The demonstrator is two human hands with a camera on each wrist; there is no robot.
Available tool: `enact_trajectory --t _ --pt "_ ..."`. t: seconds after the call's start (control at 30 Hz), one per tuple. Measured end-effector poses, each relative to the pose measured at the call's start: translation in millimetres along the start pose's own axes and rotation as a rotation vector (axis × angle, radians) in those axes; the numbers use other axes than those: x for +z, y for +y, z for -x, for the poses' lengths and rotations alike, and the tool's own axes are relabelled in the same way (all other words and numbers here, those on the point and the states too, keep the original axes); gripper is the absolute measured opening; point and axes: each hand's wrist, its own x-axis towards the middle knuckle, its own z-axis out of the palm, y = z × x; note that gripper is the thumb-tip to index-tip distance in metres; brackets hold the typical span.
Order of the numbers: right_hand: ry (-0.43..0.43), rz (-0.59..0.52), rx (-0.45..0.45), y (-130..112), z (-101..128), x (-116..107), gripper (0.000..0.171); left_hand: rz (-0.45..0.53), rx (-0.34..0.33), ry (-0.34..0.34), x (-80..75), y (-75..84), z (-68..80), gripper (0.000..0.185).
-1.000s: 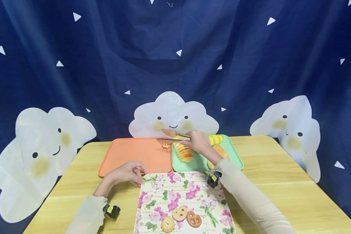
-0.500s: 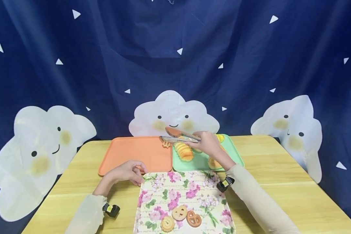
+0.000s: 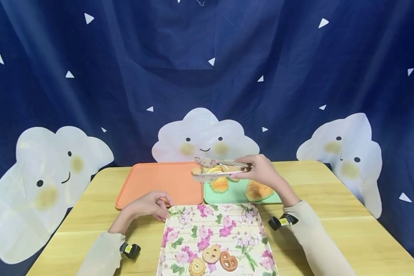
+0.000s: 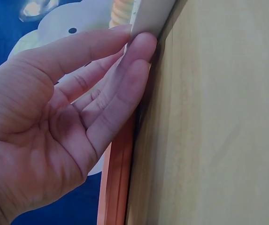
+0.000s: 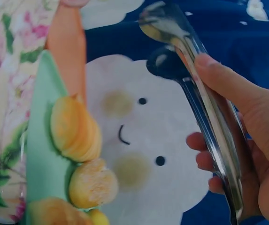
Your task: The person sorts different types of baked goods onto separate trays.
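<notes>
My left hand (image 3: 150,205) pinches the far left corner of the floral tray (image 3: 227,214); the left wrist view has thumb and fingertips at the tray's pale edge (image 4: 150,18). Metal tongs (image 3: 212,176) lie in the grip of my right hand (image 3: 262,170), raised over the green tray (image 3: 232,196). Their two arms stand apart, with nothing seen between the tips in the right wrist view. Below them are a ridged bread roll (image 5: 76,129) and a round bun (image 5: 93,183). On the floral tray sit a smiling cookie (image 3: 212,253), a pretzel cookie (image 3: 229,261) and a round cookie (image 3: 197,266).
Left of the green tray, touching it, lies an orange tray (image 3: 162,180). A small biscuit (image 3: 195,170) at its right edge is partly hidden by the tongs. A larger bread (image 3: 258,191) rests at the green tray's near right. A blue cloud-print curtain (image 3: 207,80) hangs behind the table.
My right hand has drawn back to the right with the tongs, baring more of the bread on the green tray's near right. The left hand has stayed at the floral tray's corner.
</notes>
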Motion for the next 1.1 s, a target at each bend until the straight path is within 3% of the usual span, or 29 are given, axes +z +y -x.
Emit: enact_trajectory --t 0.17,0.33,0.57,0.83,0.97,1.1 --pt "-0.052 -0.158 -0.086 1 9 -8 0.039 0.003 0.005 -0.001 -1.5 -0.9 -1.2 0.034" --pt "-0.154 -0.231 -0.130 0 14 -11 0.033 -0.008 0.005 0.000 -2.6 -0.3 -1.2 0.033" --pt "-0.285 -0.196 -0.229 -10 18 -9 0.039 -0.010 0.002 -0.002 -1.8 0.2 -2.0 0.034" --pt "-0.368 -0.061 -0.326 -35 27 -6 0.039 -0.015 0.013 -0.007 -0.9 1.4 -2.0 0.034" --pt "-0.394 -0.017 -0.407 -47 29 2 0.042 -0.019 0.008 -0.003 -1.7 0.3 -1.4 0.034" --pt "-0.474 0.000 -0.432 -55 33 13 0.043 -0.015 0.008 -0.004 -1.7 -0.2 -1.0 0.034"
